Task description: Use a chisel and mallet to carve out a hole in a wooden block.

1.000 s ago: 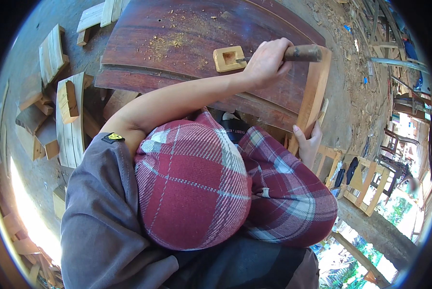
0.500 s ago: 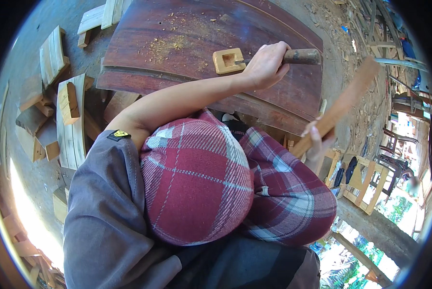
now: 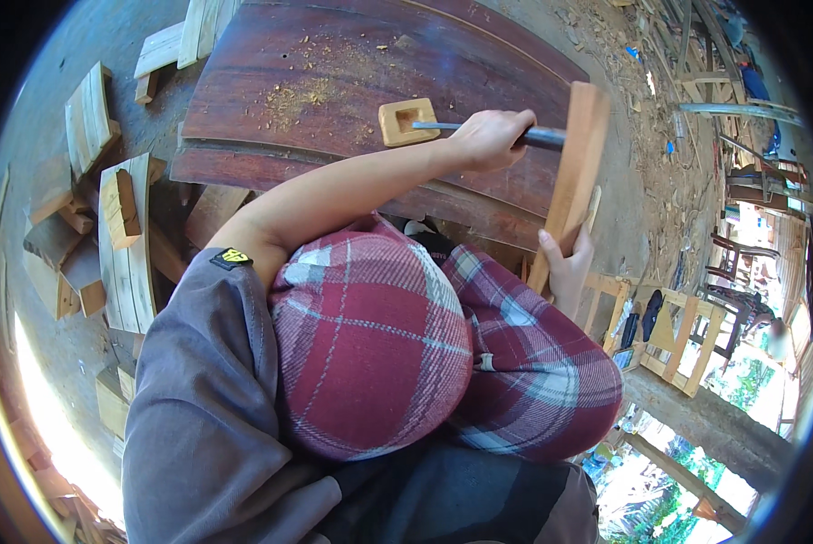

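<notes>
My left hand (image 3: 490, 140) reaches across the dark red-brown wooden board and is closed round a chisel (image 3: 441, 125). The chisel's steel blade points left, its tip in the square recess of a small light wooden block (image 3: 390, 125). My right hand (image 3: 566, 272) grips the lower end of a flat wooden bat (image 3: 577, 163), held upright on the right. The bat's face is at the butt end of the chisel handle and hides that end; whether they touch I cannot tell. Part of the handle is covered by my left hand.
Wood shavings (image 3: 307, 95) lie on the board (image 3: 243, 113) left of the block. Stacked wood offcuts (image 3: 80, 263) and small plank pieces (image 3: 130, 299) stand on the floor at left. A wooden frame (image 3: 683, 340) and a chair (image 3: 742, 258) are at right. Red plaid cloth (image 3: 379, 363) bulges below my arms.
The bat has swung leftward, from leaning out to the right to upright against the chisel's butt end. The chisel now lies lower toward the block, more blade showing; the view has shifted slightly.
</notes>
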`<action>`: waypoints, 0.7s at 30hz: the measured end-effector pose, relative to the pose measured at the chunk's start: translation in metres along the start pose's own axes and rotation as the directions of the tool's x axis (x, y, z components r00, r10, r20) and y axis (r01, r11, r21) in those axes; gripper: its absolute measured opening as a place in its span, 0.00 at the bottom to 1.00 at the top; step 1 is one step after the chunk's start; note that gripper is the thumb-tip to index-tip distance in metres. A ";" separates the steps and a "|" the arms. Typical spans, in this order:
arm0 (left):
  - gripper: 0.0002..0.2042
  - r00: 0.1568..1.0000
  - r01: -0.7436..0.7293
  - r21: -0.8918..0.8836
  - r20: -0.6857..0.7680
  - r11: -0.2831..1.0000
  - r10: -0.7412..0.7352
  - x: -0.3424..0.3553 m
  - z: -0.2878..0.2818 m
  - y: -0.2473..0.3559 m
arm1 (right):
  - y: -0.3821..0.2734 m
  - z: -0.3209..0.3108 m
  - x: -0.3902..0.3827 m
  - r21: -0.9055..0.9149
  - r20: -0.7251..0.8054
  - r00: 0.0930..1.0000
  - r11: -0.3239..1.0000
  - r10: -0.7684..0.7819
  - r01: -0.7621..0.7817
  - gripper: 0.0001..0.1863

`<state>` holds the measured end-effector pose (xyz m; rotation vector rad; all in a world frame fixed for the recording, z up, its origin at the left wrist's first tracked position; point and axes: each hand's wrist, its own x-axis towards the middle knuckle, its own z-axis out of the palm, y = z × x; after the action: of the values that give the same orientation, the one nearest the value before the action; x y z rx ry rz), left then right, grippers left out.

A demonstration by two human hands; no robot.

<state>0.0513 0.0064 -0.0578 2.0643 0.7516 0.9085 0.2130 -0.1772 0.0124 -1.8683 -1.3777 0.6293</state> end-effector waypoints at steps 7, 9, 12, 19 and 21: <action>0.16 0.933 -0.228 0.118 -0.258 0.967 0.251 0.001 -0.009 0.011 | -0.005 -0.015 -0.005 0.053 -0.042 0.998 0.998 -0.035 0.038 0.35; 0.16 0.903 -0.181 0.082 -0.382 0.980 0.199 0.000 -0.013 0.022 | -0.003 -0.021 -0.004 0.042 -0.025 0.999 0.999 -0.026 0.027 0.36; 0.16 0.879 -0.130 0.071 -0.454 0.989 0.148 -0.004 -0.016 0.020 | 0.004 -0.016 -0.003 0.055 -0.033 0.998 0.997 -0.048 0.049 0.37; 0.15 0.865 -0.107 0.012 -0.492 0.994 0.100 -0.001 -0.023 0.024 | 0.003 -0.018 -0.010 0.049 -0.017 1.000 0.999 0.000 0.001 0.38; 0.15 0.894 -0.035 -0.108 -0.448 0.994 -0.017 0.002 -0.033 0.023 | 0.005 -0.021 -0.011 0.053 -0.030 0.999 0.999 0.012 -0.010 0.38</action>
<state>0.0308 0.0081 -0.0225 1.7746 0.9042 1.4278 0.2278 -0.1934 0.0215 -1.8372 -1.3199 0.6347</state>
